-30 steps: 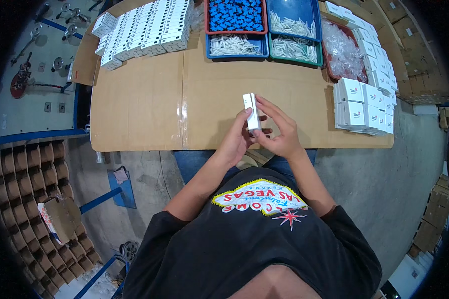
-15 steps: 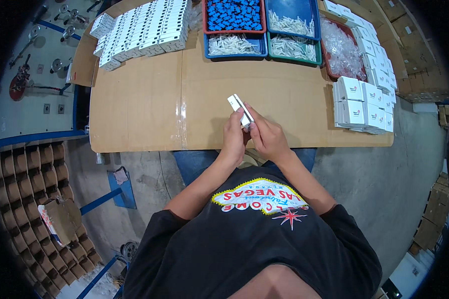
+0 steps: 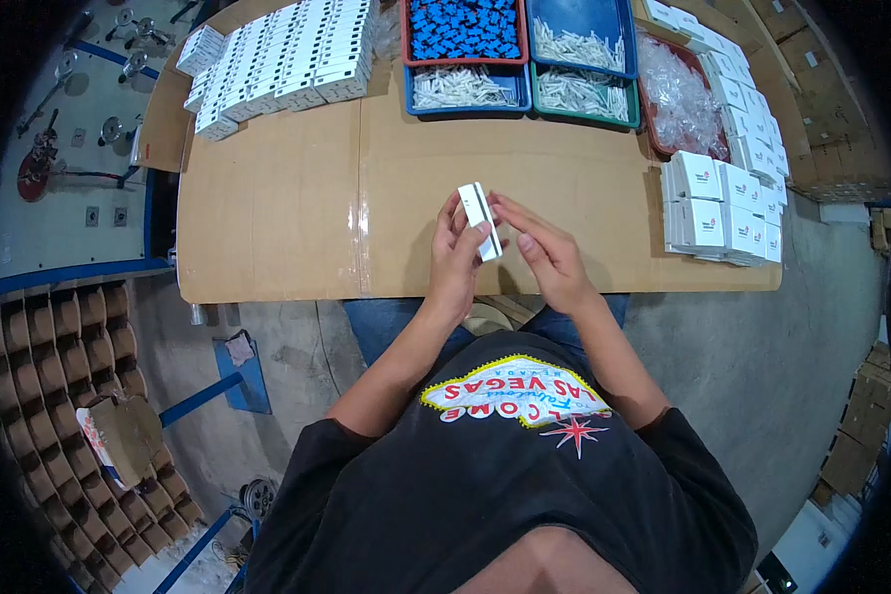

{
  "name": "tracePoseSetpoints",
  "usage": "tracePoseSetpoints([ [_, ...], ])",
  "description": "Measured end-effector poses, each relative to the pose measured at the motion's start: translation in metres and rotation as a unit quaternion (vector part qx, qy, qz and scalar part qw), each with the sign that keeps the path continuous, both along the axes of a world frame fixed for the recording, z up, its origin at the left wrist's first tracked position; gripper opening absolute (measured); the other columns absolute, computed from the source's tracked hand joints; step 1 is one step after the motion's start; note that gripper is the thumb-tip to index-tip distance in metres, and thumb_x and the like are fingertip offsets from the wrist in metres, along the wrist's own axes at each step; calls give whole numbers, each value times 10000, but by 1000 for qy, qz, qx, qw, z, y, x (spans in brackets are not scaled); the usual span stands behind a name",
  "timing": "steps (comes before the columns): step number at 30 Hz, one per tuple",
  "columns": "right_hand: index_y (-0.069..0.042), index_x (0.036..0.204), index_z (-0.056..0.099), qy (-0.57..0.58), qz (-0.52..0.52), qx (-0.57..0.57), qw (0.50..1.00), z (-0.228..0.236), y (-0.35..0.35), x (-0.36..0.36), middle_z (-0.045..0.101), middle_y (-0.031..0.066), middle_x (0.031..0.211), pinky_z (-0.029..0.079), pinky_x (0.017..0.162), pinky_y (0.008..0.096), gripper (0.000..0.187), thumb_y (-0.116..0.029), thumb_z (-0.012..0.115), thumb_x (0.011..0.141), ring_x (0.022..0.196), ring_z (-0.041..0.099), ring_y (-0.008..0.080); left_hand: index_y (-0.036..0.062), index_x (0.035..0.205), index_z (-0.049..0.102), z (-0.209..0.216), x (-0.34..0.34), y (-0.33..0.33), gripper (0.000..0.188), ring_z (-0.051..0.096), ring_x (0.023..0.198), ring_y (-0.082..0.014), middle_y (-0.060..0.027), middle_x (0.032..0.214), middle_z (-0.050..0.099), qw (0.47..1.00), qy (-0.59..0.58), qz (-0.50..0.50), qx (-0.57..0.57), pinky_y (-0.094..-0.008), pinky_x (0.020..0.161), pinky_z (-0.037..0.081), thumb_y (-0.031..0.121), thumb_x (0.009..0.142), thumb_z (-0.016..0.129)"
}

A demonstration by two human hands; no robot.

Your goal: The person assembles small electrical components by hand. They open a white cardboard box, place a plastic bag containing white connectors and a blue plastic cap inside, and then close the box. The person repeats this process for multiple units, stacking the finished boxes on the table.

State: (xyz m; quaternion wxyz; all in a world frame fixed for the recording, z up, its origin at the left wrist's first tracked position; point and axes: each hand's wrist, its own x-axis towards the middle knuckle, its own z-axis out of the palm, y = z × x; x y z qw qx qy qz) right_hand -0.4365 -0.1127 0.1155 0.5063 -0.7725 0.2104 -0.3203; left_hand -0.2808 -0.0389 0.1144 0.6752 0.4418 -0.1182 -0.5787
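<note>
Above the near part of the brown cardboard tabletop cover [image 3: 267, 218], a slim white rectangular box with a dark stripe [image 3: 479, 209] sits in the grasp of the left hand [image 3: 454, 255], its far end leaning left. Right hand [image 3: 562, 273]: thumb and fingers parted, fingertips just beside the box's right side; contact cannot be told. Farther back: blue plastic tray [image 3: 468, 115] bearing slender white pieces; red plastic tray [image 3: 465, 62] bearing small blue pieces.
</note>
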Motion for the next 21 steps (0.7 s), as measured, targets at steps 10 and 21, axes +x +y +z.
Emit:
tracePoseSetpoints([
  [10,-46,1533,455,-26,-52,218,974,24,9,12,569,141,1458,530,1022,374,582,-175,663,1004,1291,581,222,-16,1542,334,-16,10,4,992,471,1357,-277,-122,1396,461,944,-287,-86,-136,-443,1110,438,107,704,848],
  [21,-37,1544,443,-78,-8,187,979,17,6,8,595,138,1426,492,1036,353,550,-237,593,1054,1234,597,207,-17,1531,347,-11,17,4,989,465,1364,-311,-155,1418,441,917,-346,-72,-187,-447,1150,398,104,682,839],
])
